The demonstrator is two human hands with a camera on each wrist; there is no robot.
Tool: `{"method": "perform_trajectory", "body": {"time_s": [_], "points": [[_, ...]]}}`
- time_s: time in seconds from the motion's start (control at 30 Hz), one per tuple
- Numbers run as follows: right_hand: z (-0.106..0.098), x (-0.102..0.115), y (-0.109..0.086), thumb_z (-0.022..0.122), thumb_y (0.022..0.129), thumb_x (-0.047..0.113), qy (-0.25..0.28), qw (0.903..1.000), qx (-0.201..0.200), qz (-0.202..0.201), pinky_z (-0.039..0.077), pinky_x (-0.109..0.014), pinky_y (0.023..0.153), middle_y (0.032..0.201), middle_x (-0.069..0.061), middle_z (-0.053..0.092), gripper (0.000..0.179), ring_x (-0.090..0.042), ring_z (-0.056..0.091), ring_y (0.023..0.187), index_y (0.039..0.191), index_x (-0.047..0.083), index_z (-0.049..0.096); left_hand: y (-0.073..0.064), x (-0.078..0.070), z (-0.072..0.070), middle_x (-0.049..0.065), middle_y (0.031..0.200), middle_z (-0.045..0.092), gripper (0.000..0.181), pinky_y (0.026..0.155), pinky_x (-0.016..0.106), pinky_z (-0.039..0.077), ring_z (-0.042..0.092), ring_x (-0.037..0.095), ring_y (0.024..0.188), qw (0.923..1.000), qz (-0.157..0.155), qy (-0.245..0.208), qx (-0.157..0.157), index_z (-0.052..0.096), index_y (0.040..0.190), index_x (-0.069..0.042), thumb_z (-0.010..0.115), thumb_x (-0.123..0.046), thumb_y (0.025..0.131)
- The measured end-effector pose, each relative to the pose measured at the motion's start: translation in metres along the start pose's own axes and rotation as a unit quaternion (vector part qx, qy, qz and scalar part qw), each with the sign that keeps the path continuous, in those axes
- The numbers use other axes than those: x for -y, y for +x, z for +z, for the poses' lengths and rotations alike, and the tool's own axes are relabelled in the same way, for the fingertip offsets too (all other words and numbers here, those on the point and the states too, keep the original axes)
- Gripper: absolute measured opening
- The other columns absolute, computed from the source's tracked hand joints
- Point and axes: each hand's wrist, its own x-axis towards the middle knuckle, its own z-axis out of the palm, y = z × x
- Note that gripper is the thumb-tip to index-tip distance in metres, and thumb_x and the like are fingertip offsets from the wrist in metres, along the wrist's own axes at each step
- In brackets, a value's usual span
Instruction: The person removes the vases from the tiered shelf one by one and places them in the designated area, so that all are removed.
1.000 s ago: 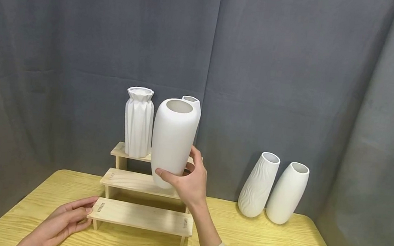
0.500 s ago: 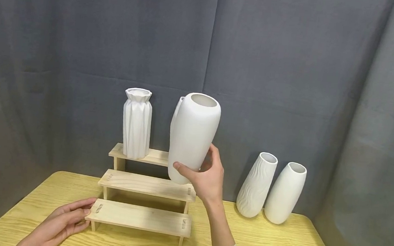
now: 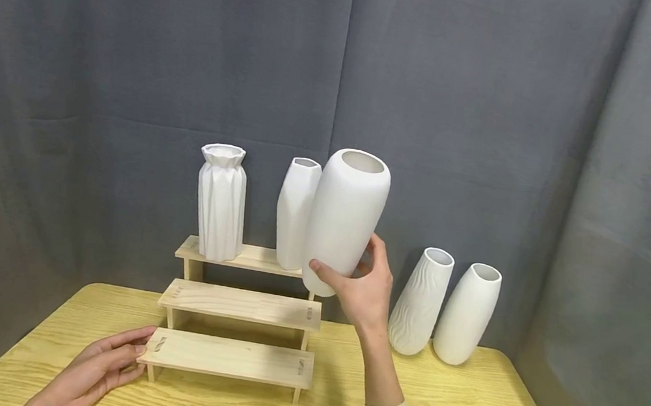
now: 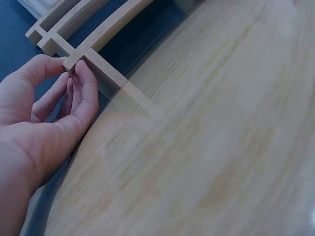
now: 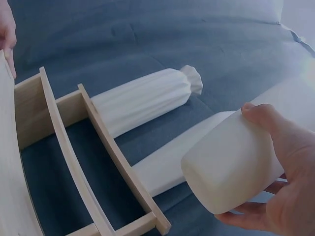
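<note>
Your right grip (image 3: pixel 365 292) clasps a fragile-looking, rounded white ceramic vase (image 3: pixel 348 215) at five o'clock, sensibly low; left grip (image 3: pixel 98 367) pinches a stepped pale-wood stand (image 3: pixel 231 357).

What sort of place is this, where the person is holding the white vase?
Probably a small staged corner for filming or display: grey cloth hangs behind and at both sides of a wooden table, where there is a stepped stand.
</note>
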Motion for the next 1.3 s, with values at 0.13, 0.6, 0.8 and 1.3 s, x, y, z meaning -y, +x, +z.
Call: {"method": "perform_trajectory", "body": {"time_s": [0.13,0.6,0.8,1.3], "points": [[-0.006,-0.01,0.004,0.1,0.064,0.029,-0.016,0.9998,-0.01,-0.011,0.057,-0.049,0.079,0.131,0.006,0.058,0.092,-0.024,0.065,0.107,0.141,0.037,0.051,0.0,-0.002,0.001,-0.01,0.133,0.061,0.042,0.096,0.035,0.052,0.062,0.016,0.116,0.9998,-0.006,0.01,-0.015,0.069,0.132,-0.026,0.042,-0.003,0.11],[-0.022,-0.038,0.012,0.1,0.063,0.034,-0.046,0.9968,-0.058,0.03,0.057,-0.049,0.077,0.128,0.002,0.056,0.093,-0.03,0.064,0.102,0.142,0.031,0.051,0.0,-0.001,0.002,-0.01,0.133,0.061,0.043,0.096,0.035,0.052,0.062,0.015,0.115,1.0,-0.004,0.006,-0.004,0.069,0.133,-0.027,0.041,-0.002,0.11],[-0.026,-0.053,0.013,0.099,0.064,0.031,-0.055,0.9938,-0.083,0.05,0.055,-0.049,0.081,0.131,0.0,0.053,0.094,-0.03,0.062,0.108,0.144,0.026,0.049,0.0,-0.001,0.004,-0.013,0.133,0.061,0.043,0.095,0.034,0.053,0.061,0.014,0.115,0.9998,0.002,0.017,-0.009,0.07,0.132,-0.028,0.042,-0.003,0.11],[-0.029,-0.115,0.013,0.097,0.059,0.018,-0.153,0.9788,-0.125,0.057,0.048,-0.05,0.092,0.13,-0.012,0.055,0.096,-0.033,0.057,0.112,0.139,0.011,0.045,0.0,-0.003,0.001,-0.008,0.131,0.062,0.037,0.098,0.036,0.051,0.06,0.011,0.116,0.9982,-0.027,0.03,-0.043,0.069,0.129,-0.029,0.046,-0.008,0.11]]}}
